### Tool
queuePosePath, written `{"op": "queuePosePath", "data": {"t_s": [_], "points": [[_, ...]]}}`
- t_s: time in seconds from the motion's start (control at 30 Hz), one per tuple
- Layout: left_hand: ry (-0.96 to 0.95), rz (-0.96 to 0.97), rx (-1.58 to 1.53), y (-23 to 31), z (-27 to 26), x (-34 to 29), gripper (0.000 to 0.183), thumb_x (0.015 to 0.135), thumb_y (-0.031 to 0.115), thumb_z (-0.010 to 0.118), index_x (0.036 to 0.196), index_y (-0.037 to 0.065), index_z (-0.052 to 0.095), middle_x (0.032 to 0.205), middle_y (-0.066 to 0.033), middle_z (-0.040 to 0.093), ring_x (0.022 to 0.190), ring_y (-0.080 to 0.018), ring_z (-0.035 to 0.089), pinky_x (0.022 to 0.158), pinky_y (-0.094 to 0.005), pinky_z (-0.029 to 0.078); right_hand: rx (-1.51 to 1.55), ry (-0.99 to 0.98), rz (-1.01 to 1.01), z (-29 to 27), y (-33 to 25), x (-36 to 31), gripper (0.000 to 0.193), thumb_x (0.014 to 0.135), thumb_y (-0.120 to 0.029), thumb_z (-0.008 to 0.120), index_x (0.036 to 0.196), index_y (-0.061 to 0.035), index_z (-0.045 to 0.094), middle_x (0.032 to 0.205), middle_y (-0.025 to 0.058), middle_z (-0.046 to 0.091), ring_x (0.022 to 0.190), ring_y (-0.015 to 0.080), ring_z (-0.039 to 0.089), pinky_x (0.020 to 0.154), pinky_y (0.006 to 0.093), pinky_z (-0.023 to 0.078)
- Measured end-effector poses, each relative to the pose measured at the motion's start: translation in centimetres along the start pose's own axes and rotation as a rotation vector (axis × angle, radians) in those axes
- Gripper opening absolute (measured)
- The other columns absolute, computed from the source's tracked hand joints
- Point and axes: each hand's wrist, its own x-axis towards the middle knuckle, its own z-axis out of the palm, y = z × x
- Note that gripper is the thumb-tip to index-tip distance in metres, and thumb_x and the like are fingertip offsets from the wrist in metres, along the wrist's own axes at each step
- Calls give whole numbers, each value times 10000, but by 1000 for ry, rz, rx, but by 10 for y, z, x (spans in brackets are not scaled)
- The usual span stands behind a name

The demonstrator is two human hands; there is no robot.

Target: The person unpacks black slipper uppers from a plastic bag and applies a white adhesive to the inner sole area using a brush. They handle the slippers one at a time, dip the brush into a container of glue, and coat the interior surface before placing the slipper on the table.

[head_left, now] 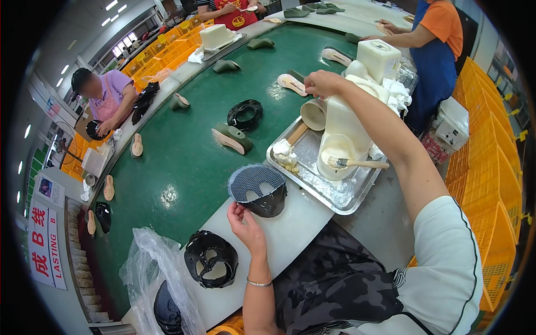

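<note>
My left hand (248, 230) pinches the lower edge of a black glossy shoe upper (267, 204), its blue-grey mesh lining facing up, over the pale worktop. My right hand (324, 84) reaches far across to the green table, its fingers curled at the near end of a green shoe last with a pale insole (290, 84). Under my right forearm stands a cream plastic container (346, 120), cut open in front, with white paste inside. A brush (360, 163) lies across its opening. Left of my left hand lies another black upper (211, 259).
A metal tray (349, 206) holds the container and a cup (314, 114). On the green table are a green last (231, 138) and a black upper (244, 114). A clear plastic bag (142, 262) lies front left. Orange crates (491, 184) line the right; co-workers stand around the table.
</note>
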Motion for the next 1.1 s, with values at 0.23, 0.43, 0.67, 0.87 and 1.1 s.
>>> {"op": "queuePosePath", "data": {"t_s": [0.23,0.43,0.67,0.87,1.1], "points": [[-4,-11,3,0,0,0,302,856,-31,446,1156,-69,455,1012,-123,556,928,-177,541,849,-296,423,-9,1,6,0,0,0,215,842,-200,524,935,-41,636,794,89,671,646,187,654,617,321,508],[-2,-6,2,-1,0,0,306,858,-21,449,1161,-67,452,1015,-126,557,929,-179,542,844,-295,423,11,0,-10,1,1,1,227,828,-203,527,932,-33,635,789,99,665,630,189,651,610,318,510],[-5,-13,14,2,0,0,307,858,-24,447,1163,-66,452,1013,-125,557,928,-178,544,843,-291,425,-14,-7,-11,1,1,2,225,835,-196,518,938,-32,632,789,98,665,632,191,652,603,314,514],[0,-9,6,1,0,0,303,859,-32,445,1159,-66,453,1001,-123,563,919,-174,548,846,-289,429,18,3,-6,1,1,0,212,822,-215,521,891,-45,628,751,84,651,631,182,641,621,328,494],[4,3,22,0,0,0,283,870,-33,448,1151,-67,458,992,-119,568,913,-173,552,850,-293,430,16,-10,13,1,2,2,212,824,-226,531,898,-52,629,764,77,651,651,178,640,623,325,497]]}}
